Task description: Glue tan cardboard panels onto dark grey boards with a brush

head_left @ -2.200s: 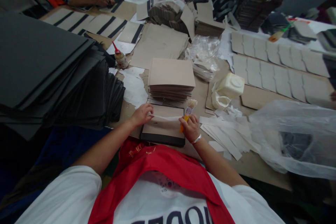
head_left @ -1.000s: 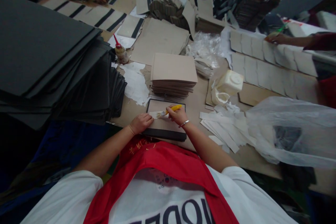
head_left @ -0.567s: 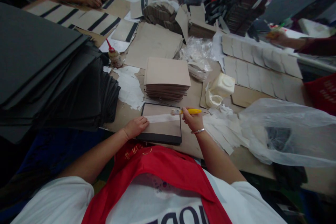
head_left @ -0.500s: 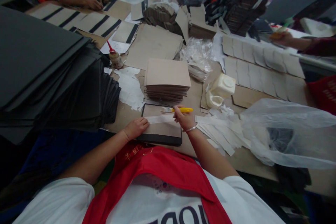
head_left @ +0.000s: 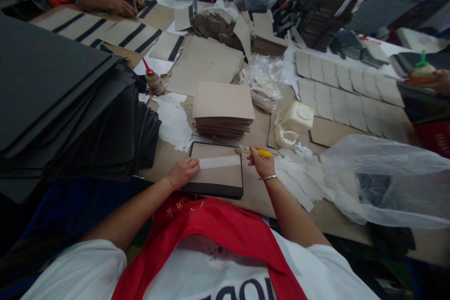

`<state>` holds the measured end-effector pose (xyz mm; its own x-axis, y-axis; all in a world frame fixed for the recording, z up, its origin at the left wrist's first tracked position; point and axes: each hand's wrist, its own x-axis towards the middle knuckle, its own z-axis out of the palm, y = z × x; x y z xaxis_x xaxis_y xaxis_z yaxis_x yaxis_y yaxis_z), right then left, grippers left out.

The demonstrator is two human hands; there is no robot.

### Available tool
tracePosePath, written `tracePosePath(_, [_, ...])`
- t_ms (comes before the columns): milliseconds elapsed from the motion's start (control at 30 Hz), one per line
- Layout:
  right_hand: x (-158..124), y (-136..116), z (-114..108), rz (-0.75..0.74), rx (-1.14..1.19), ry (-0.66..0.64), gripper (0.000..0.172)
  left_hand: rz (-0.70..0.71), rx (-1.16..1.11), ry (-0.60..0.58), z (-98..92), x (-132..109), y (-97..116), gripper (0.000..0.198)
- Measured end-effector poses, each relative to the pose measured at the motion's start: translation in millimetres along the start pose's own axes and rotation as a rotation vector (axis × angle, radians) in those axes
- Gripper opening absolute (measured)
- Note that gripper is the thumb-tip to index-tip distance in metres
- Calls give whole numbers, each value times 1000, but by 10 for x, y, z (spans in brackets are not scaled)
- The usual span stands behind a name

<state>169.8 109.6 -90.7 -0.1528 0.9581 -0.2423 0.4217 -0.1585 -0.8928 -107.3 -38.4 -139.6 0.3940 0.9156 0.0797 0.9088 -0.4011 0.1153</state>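
Note:
A tan board [head_left: 221,176] with a black band along its near edge lies in front of me. Across it runs a white paper strip [head_left: 220,161]. My left hand [head_left: 183,172] rests at the strip's left end, fingers together on the board's left edge. Closed round a yellow-handled brush [head_left: 264,153], my right hand [head_left: 262,163] is just right of the board, and the bristles are at the strip's right end. Behind the board stands a stack of tan boards [head_left: 223,103].
Black sheets [head_left: 52,89] are piled at the left. A glue bottle [head_left: 153,78], a cut plastic container [head_left: 294,122], loose paper strips [head_left: 298,180] and a clear plastic bag [head_left: 383,183] lie around. Other people's hands work at the far left and right.
My right hand has moved right with the brush, off the strip, whose right end now shows. My left hand has stayed in place. At the right, another person's hand has moved outward.

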Motion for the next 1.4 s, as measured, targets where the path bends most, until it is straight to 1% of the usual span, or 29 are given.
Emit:
tracePosePath(67, [-152, 29, 86, -215, -91, -137, 41, -34, -14, 12, -38, 40, 8, 16])
tracePosePath(133, [-281, 72, 305, -495, -256, -270, 36, -59, -37, 17, -102, 79, 17, 17])
tracePosePath(167, [-324, 101, 436, -642, -351, -312, 33, -62, -52, 20, -141, 94, 19, 18])
tracePosePath(200, [-351, 137, 563, -775, -444, -331, 31, -57, -72, 25, -183, 103, 18, 19])
tracePosePath(233, [-362, 177, 674, -877, -525, -330, 28, -52, -99, 34, -225, 106, 12, 20])
tracePosePath(267, [-358, 223, 756, -935, -591, -317, 24, -56, -134, 49, -266, 103, 1, 22])
tracePosePath(300, [-344, 271, 803, -948, -639, -287, 19, -74, -182, 71, -303, 95, -15, 23])
tracePosePath(333, [-323, 321, 811, -921, -667, -243, 13, -113, -240, 98, -333, 85, -37, 23])
tracePosePath(400, [-271, 416, 727, -806, -662, -145, 9, -246, -379, 147, -362, 74, -89, 22])
tracePosePath(500, [-183, 514, 483, -618, -567, -25, 15, -496, -612, 158, -308, 129, -170, 20])
tracePosePath(600, [-65, 531, 327, -484, -498, 59, 22, -700, -787, 155, -170, 292, -230, 20])
tracePosePath(667, [24, 508, 324, -419, -481, 98, 25, -795, -802, 180, -82, 425, -254, 21])
tracePosePath(733, [110, 478, 375, -362, -492, 117, 28, -858, -728, 211, -24, 538, -266, 20])
tracePosePath(833, [213, 451, 467, -315, -546, 113, 30, -902, -586, 228, 19, 644, -271, 20])
tracePosePath(933, [284, 453, 519, -300, -601, 108, 30, -898, -523, 231, 53, 696, -274, 21])
tracePosePath(1100, [335, 458, 532, -244, -642, 133, 31, -927, -518, 261, 120, 739, -274, 22])
tracePosePath(1400, [342, 429, 506, -231, -648, 87, 32, -971, -587, 271, 143, 745, -306, 20])
